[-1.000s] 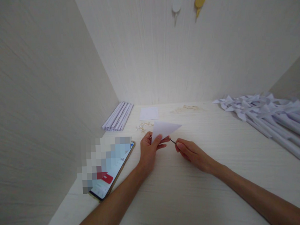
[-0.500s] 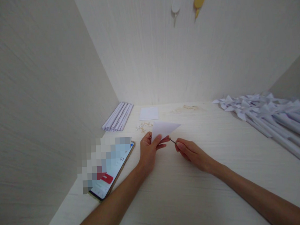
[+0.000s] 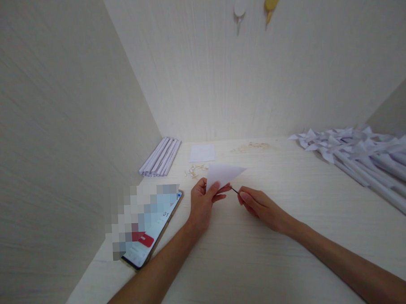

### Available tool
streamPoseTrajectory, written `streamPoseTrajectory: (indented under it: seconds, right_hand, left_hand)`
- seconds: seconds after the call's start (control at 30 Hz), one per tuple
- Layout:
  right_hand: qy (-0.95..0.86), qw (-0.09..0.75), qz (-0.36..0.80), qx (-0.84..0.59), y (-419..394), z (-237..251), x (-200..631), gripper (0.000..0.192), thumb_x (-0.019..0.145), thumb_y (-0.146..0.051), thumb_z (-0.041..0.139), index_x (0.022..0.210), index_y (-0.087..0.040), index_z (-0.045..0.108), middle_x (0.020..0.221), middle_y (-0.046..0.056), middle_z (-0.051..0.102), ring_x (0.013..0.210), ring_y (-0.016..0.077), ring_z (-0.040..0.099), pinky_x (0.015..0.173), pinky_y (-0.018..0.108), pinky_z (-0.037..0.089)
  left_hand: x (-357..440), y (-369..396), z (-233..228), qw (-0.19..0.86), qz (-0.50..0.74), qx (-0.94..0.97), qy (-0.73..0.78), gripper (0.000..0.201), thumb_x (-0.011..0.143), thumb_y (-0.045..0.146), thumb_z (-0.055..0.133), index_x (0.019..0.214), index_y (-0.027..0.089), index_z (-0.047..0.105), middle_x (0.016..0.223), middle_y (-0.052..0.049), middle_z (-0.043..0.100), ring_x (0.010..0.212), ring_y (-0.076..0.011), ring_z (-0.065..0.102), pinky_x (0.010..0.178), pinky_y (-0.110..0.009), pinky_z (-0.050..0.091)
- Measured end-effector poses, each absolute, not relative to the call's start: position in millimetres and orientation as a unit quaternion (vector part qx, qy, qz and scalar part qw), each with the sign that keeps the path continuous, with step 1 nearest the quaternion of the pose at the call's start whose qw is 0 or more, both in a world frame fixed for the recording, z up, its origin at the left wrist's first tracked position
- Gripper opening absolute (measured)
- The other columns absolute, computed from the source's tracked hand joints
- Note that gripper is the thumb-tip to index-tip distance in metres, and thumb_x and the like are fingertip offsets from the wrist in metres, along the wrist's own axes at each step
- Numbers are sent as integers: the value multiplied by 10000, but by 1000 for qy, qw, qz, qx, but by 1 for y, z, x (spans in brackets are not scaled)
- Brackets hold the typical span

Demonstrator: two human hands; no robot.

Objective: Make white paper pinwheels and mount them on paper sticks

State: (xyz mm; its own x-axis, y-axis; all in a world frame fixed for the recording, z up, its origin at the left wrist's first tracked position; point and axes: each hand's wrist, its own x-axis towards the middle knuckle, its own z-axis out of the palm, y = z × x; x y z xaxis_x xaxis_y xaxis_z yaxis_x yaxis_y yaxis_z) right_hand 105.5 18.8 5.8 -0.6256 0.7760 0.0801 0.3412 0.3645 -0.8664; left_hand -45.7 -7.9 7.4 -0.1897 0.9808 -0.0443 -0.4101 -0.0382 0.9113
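Note:
My left hand [image 3: 202, 201] grips a folded white paper triangle [image 3: 226, 174] by its lower left part, thumb on top and fingers beneath. The triangle's point faces right. In my right hand [image 3: 257, 202] a thin dark stick [image 3: 234, 189] is pinched between thumb and fingers. Its far end reaches the left fingertips just below the paper's lower edge; whether it touches the paper I cannot tell. Behind the left hand lie small pale bits [image 3: 194, 171] on the table, and beyond them a stack of white square paper [image 3: 202, 153].
A phone [image 3: 152, 230] lies left of my left forearm. Rolled paper tubes [image 3: 161, 157] are bundled at the back left. Paper pinwheels on paper sticks [image 3: 364, 156] are piled at the right. More pale bits [image 3: 256, 145] lie near the back wall, where two hooks [image 3: 272, 0] hang.
Both hands keep their grips on the paper and the stick, with almost no movement. The whole view has shifted very slightly.

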Motion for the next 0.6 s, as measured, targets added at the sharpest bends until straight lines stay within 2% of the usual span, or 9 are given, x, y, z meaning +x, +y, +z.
streamPoseTrajectory:
  seconds: [0.6]
  right_hand:
    - [-796,248,428,-350,19,7,105,365,836,-441,220,627,-187,376,473,-53,333,419,84,306,414,208,249]
  left_hand:
    - [-47,-7,5,531,636,342,444,169,657,235,597,732,135,483,735,-33,652,699,-152,629,498,-159,452]
